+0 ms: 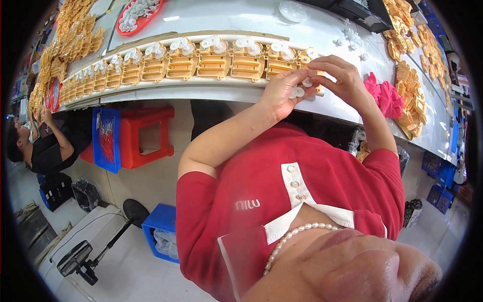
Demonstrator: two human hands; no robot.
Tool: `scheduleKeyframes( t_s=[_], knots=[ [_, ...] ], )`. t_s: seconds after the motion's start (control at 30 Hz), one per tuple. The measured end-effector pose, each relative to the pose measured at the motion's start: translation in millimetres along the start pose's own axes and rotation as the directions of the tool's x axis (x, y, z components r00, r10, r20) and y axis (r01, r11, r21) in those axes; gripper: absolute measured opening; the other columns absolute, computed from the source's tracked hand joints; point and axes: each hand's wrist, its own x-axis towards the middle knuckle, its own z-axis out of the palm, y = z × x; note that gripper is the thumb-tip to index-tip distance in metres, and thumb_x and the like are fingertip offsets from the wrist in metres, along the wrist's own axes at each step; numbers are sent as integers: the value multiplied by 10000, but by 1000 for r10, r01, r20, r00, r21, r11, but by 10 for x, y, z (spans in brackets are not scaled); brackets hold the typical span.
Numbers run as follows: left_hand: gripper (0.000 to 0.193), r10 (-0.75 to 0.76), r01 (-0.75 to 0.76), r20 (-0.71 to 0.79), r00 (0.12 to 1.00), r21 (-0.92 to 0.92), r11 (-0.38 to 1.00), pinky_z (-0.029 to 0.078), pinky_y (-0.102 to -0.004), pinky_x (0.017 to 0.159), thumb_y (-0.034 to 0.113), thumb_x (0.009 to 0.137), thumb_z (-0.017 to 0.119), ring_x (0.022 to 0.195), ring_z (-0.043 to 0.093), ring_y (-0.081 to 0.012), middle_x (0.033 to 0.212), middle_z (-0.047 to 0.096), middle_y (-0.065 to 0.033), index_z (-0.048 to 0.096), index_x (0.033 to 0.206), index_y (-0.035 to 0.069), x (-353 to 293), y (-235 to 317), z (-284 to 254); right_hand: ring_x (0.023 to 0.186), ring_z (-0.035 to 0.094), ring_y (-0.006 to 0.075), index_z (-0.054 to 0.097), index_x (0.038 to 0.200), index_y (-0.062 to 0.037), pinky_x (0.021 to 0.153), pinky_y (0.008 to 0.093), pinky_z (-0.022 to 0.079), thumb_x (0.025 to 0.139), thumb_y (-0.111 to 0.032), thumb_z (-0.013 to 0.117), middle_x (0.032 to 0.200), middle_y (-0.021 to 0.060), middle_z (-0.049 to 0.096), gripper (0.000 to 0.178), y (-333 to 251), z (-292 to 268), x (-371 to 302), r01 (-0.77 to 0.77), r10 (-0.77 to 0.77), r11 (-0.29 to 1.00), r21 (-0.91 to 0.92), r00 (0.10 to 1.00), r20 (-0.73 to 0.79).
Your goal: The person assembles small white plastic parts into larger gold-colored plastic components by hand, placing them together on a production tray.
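My left hand (283,95) is closed around a few small white plastic wheels (297,92), which show at its fingertips. My right hand (343,80) meets it from the right, its thumb and fingers pinching a white wheel (307,81). Both hands are over the right end of a long row of tan plastic housings (216,64), set side by side on a white rail (196,83). Most housings carry white round pieces (246,45) along their far edge. The housing nearest my hands (304,56) is partly hidden by my fingers.
A red tray of white parts (138,16) stands at the far left, near heaped tan housings (75,38). Loose white wheels (350,39), a pink cloth (383,95) and more housings (410,95) lie to the right. A red stool (146,136) and another person (53,143) are at left.
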Motion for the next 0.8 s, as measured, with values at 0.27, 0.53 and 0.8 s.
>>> scheduleKeyframes(
  t_s=[0.27,0.53,0.8],
  knots=[
    [220,-64,71,76,995,-94,993,516,-296,763,137,916,483,892,611,-215,945,599,-127,548,1044,-29,22,7,20,883,626,232,642,995,-41,736,304,504,751,-74,682,992,106,640,249,262,-35,45,-83,77,992,-96,995,-62],
    [290,-84,101,142,986,-118,988,511,-338,842,118,933,431,1031,565,-299,1072,553,-201,478,1131,-89,79,-13,-113,975,569,240,646,1036,-90,851,335,450,809,-111,613,1006,94,619,230,504,77,141,-76,77,997,19,996,-45],
    [302,-91,109,129,987,-137,985,508,-343,843,128,934,433,1035,562,-305,1094,543,-211,473,1134,-95,93,-4,-118,1026,560,236,650,1030,-84,867,334,449,787,-123,646,1024,86,610,247,552,90,160,-89,89,996,-25,996,-6]
  ],
)
